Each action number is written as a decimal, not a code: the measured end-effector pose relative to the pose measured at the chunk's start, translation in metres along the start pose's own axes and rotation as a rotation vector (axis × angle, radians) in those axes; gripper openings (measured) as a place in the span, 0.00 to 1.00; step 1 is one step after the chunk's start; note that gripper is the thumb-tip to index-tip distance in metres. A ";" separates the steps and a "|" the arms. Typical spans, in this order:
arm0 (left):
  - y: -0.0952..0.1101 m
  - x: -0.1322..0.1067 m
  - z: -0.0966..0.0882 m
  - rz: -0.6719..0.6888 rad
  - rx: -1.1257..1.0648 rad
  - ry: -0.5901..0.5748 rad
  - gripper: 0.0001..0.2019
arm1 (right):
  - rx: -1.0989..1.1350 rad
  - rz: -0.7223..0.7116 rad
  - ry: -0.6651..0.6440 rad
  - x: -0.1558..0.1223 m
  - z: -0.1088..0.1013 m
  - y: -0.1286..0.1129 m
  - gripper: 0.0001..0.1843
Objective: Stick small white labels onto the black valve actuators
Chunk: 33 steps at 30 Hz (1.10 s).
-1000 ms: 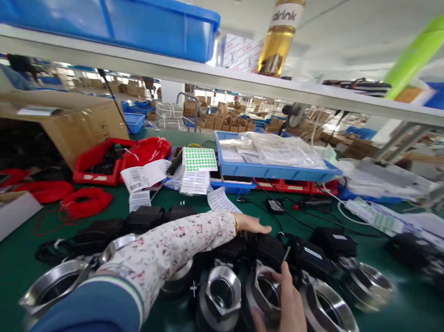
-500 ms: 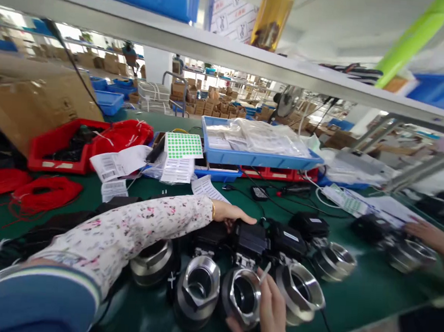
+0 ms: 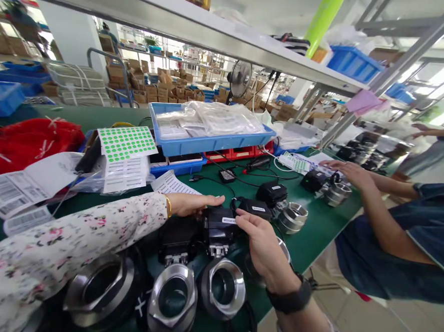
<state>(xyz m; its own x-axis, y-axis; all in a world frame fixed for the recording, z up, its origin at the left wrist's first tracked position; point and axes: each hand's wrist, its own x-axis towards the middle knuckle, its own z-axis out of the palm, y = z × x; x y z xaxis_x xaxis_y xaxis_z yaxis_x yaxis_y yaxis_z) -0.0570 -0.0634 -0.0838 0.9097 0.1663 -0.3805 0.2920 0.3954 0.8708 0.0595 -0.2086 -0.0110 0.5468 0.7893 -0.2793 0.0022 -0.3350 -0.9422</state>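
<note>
Along the worktop's near edge stand three steel valves in a row, open ends up. Just behind them sits a black actuator with a white label. The right hand reaches over it from the near edge, fingers curled loosely at its right side and touching it; whether it truly grips is hard to tell. The left hand lies flat and open on the actuator's far side, floral sleeve stretched across the valves. Further right, more actuators and a steel ring crowd the right-hand edge, where another person's hand rests on a valve. Behind lie cables, a sheet of green dots, label sheets and a blue tray of plastic bags, with a red bag at the left.
</note>
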 end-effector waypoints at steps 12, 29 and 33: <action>-0.001 -0.016 -0.004 -0.005 -0.009 -0.027 0.56 | -0.381 -0.059 0.049 0.010 0.012 0.008 0.07; -0.007 -0.014 -0.005 0.039 -0.030 -0.032 0.49 | -0.453 -0.130 0.074 0.010 0.014 0.014 0.07; -0.011 -0.009 -0.006 0.031 -0.024 -0.056 0.51 | -0.485 -0.141 0.072 0.011 0.013 0.017 0.08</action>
<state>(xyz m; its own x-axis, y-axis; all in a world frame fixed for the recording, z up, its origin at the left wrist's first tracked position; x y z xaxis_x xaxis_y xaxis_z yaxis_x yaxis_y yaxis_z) -0.0702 -0.0640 -0.0916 0.9336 0.1279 -0.3347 0.2568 0.4126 0.8740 0.0549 -0.1988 -0.0328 0.5694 0.8124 -0.1258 0.4591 -0.4412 -0.7711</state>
